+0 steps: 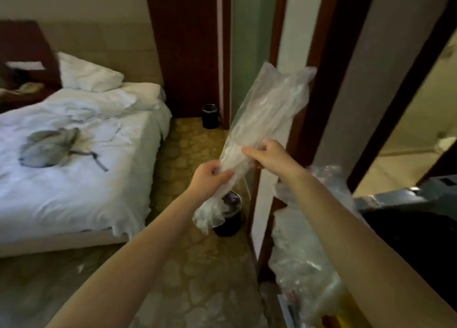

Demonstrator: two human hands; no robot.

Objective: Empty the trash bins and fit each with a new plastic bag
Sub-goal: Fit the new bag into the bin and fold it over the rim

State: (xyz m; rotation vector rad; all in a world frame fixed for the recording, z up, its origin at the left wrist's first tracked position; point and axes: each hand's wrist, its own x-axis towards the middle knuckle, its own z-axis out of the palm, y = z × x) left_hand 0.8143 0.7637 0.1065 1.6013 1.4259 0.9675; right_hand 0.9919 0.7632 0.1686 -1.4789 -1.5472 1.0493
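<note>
Opening out a fresh liner looks to be the step in hand: both hands hold a long, crumpled clear plastic bag (267, 110) in the air, bunched into a narrow strip that runs from below the left hand up and away past the right. The left hand (210, 176) has its fingers and thumb curled round the bag's lower part. The right hand (269, 158), just above and to the right of it, pinches the same strip between thumb and fingers, so the two hands are near each other but not touching. Below the left hand, partly hidden behind the bag's hanging end, a small dark round trash bin (231, 218) stands on the patterned yellowish carpet (197, 265); whether it holds a liner or any rubbish cannot be told. A second dark round bin (209, 116) stands well beyond the hands, at the foot of a dark wooden panel. Left of the hands lies a bed with rumpled white sheets (74, 191), and beneath the right forearm sits a heap of loose clear plastic (301, 265). The next move probably calls for finding the bag's mouth, though which end that is does not show, parting its clinging layers, then lowering it into the near bin and folding the edge over the rim.
</note>
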